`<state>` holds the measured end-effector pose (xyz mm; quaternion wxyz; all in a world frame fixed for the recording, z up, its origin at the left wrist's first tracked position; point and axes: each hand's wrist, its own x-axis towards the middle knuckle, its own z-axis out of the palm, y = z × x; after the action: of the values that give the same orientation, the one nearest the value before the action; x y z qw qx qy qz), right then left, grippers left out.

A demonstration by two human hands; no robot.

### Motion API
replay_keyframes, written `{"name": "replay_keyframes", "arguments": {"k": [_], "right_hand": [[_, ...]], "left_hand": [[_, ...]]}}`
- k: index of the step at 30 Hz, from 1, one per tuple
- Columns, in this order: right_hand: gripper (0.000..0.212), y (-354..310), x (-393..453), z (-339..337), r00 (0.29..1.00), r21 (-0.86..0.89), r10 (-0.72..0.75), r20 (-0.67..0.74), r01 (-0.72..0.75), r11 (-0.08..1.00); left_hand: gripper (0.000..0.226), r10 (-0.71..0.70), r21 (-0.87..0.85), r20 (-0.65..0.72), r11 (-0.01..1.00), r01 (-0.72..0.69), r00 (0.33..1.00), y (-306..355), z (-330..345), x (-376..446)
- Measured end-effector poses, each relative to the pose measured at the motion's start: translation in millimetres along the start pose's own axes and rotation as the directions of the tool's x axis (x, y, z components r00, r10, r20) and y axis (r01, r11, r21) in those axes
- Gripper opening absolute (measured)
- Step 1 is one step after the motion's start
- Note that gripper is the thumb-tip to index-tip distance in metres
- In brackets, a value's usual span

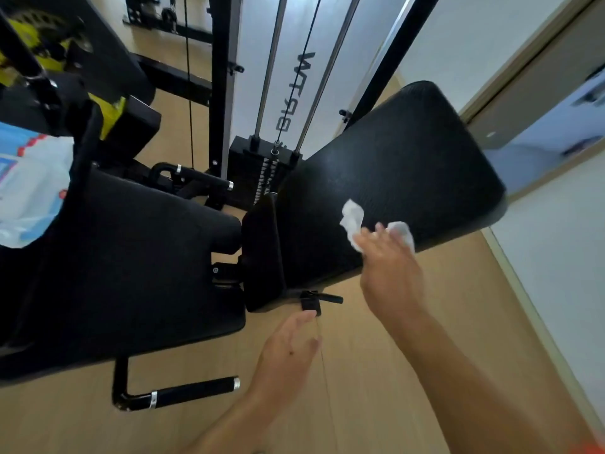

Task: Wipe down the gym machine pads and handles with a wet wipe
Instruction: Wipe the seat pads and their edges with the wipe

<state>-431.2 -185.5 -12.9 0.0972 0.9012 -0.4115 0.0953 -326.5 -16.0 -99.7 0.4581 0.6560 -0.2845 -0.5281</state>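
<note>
The right hand (391, 267) presses a crumpled wet wipe (355, 221) flat against the black backrest pad (393, 172), fingers spread over it. The left hand (288, 352) hangs relaxed, holding nothing, below the seat pad (147, 273). The wipe looks limp and light; a flat palm should keep it from bunching

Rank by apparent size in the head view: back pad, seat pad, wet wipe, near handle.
1. and 2. Seat pad and back pad: both cover similar areas, and the seat is nearer the camera and cut off, so unranked.
3. Near handle.
4. Wet wipe, partly hidden under the right hand.
</note>
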Motion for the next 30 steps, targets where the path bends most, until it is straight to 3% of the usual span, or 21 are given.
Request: {"name": "replay_keyframes", "arguments": {"k": [2, 4, 6, 9, 12, 15, 17, 19, 23, 24, 28, 30], "right_hand": [[0.061, 2.5, -9.1, 27.4, 0.925, -0.095, -0.212, 0.315, 0.253, 0.963], [0.068, -0.9, -22.7, 40.6, 0.758, -0.11, -0.326, 0.564, 0.461, 0.881], [0.062, 2.3, -24.3, 35.0, 0.682, -0.105, -0.338, 0.649, 0.521, 0.847], [0.066, 16.6, 0.2, 11.9, 0.752, -0.268, -0.299, 0.588, 0.529, 0.805], [0.072, 32.8, 50.0, -7.8, 0.85, -0.419, -0.125, 0.512, 0.374, 0.827], [0.074, 37.1, 106.4, -15.1, 0.867, -0.502, 0.063, 0.494, 0.226, 0.835], [0.074, 34.9, 131.7, -7.2, 0.855, -0.482, 0.091, 0.51, 0.197, 0.854], [0.075, 22.7, 135.9, 7.1, 0.823, -0.427, 0.032, 0.567, 0.26, 0.866], [0.071, -11.4, 96.4, 32.7, 0.619, -0.274, -0.141, 0.772, 0.525, 0.806], [0.071, -10.4, 100.6, 33.1, 0.628, -0.281, -0.142, 0.765, 0.525, 0.804], [0.072, 23.0, 183.0, 13.0, 0.851, -0.523, 0.096, 0.516, 0.224, 0.823], [0.072, 39.1, 222.4, 6.8, 0.852, -0.586, 0.222, 0.474, 0.116, 0.802]], "left_hand": [[0.036, 0.066, -0.017, -0.012, 0.998, -0.066, 0.998, 29.0, 3.5, 3.6], [0.038, 0.093, -0.049, -0.045, 0.994, -0.095, 0.995, 52.2, 0.7, 7.0], [0.04, 0.097, -0.034, -0.076, 0.994, -0.1, 0.992, 62.8, -4.8, 11.3], [0.043, 0.109, 0.03, -0.108, 0.994, -0.106, 0.988, 64.2, -9.1, 18.2], [0.043, 0.058, 0.01, -0.099, 0.998, -0.058, 0.993, 63.6, -5.1, 27.5], [0.045, 0.061, -0.006, -0.048, 0.998, -0.061, 0.997, 70.5, -0.9, 46.8], [0.046, 0.065, -0.014, -0.023, 0.998, -0.065, 0.998, 76.4, -1.9, 66.4], [0.048, 0.05, 0.008, 0.021, 0.999, -0.05, 0.999, 76.6, -4.9, 86.5], [0.049, -0.009, 0.084, 0.164, 0.996, -0.005, 0.986, 59.9, -22.5, 108.8], [0.05, -0.034, 0.091, 0.182, 0.996, 0.018, 0.983, 55.8, -28.5, 111.8], [0.061, -0.113, 0.072, 0.206, 0.992, 0.1, 0.972, 46.8, -38.3, 129.7], [0.062, -0.114, 0.062, 0.208, 0.993, 0.103, 0.971, 53.9, -32.7, 138.5]]}}
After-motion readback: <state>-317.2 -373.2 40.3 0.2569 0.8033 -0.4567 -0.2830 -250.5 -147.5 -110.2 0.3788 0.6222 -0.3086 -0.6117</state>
